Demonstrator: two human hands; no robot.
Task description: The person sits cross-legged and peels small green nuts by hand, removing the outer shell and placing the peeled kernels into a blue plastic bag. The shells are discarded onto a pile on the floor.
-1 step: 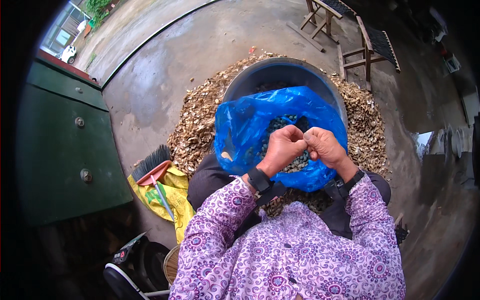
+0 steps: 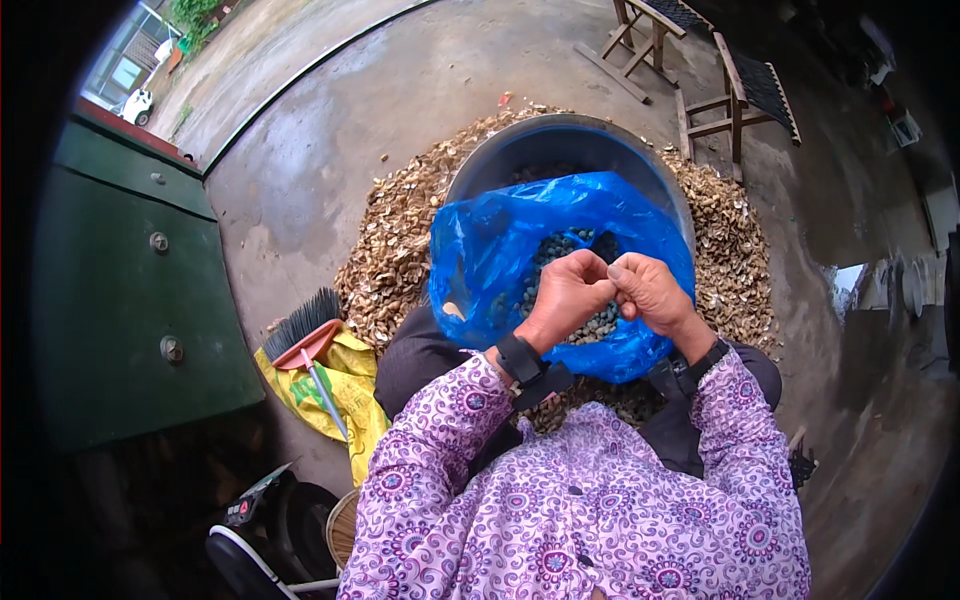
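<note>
I see a person sitting low in a purple flowery shirt (image 2: 600, 500) and dark trousers (image 2: 410, 360). Their left hand (image 2: 566, 292) and right hand (image 2: 650, 292) meet in front of them, with the tips close together. The fingers of both hands are curled in and pinching, but I can't tell what is between them, because it is too small or hidden. A black band (image 2: 520, 360) is on the left wrist, and another one (image 2: 705, 367) is on the right.

Right under the hands is a shiny blue bag (image 2: 480, 235) with its mouth open. Lots of little round bits (image 2: 597, 325) are inside it. The bag sits at the near side of a big round tub (image 2: 655, 160), and the tub's far rim sticks out behind it.

A big heap of brown shells (image 2: 390, 235) lies on the floor to the left and right of the tub. On the near left, a broom (image 2: 308, 345) with a red head lies on a yellow sack (image 2: 350, 385). Far to the right are two wooden seats with black tops, one nearer (image 2: 735, 95) and one farther (image 2: 640, 45)
</note>
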